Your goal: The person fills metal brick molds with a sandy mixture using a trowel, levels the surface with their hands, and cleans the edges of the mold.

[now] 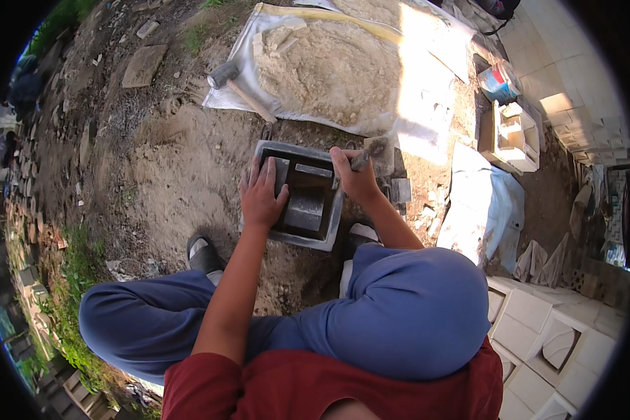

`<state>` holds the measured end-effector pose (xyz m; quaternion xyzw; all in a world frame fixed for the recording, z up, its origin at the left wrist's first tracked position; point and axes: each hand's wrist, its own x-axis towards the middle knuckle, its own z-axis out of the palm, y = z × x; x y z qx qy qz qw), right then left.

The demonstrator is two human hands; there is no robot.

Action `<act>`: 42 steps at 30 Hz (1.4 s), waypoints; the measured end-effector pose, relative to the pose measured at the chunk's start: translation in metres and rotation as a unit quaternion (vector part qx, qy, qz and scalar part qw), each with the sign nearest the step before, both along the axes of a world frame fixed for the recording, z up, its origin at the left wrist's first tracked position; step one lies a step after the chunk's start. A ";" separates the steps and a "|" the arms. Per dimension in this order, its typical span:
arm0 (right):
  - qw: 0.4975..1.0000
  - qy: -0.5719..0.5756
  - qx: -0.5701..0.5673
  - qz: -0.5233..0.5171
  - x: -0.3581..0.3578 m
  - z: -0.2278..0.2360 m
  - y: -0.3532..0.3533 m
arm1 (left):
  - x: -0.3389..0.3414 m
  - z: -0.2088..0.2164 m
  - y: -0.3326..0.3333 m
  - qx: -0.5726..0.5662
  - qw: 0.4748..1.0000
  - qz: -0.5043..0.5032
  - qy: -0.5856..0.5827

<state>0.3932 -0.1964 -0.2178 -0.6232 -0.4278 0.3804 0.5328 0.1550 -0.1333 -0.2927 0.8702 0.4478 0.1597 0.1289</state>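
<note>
A grey rectangular mold (334, 222) with raised blocks inside lies on the ground between my feet. My left hand (260, 199) rests on its left side, fingers stretched over a flat dark block (281, 171) in the corner. Above the mold's far right corner, my right hand (355, 176) is closed round the handle of a short brush (361, 160). The brush's dark, rounded head (377, 145) points away to the right. A curved block (305, 208) shows inside the mold, between my hands.
Beyond the mold, a white sheet (220, 100) bears a heap of pale powder (336, 70); a mallet (241, 89) lies on its left edge. At right are a bucket (498, 82), a pale cast block (518, 136) and a light-blue sack (493, 203). Pale blocks (528, 311) are stacked at lower right.
</note>
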 end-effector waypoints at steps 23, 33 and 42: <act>0.997 -0.045 0.045 -0.032 -0.010 0.012 -0.001 | 0.000 0.012 -0.002 -0.020 0.999 0.017 0.036; 0.999 -0.006 0.024 -0.046 -0.010 0.022 -0.009 | -0.002 0.008 -0.002 -0.009 1.000 -0.003 0.029; 0.996 0.080 0.035 -0.010 -0.016 0.035 -0.010 | -0.009 0.009 0.000 -0.010 1.000 -0.006 0.024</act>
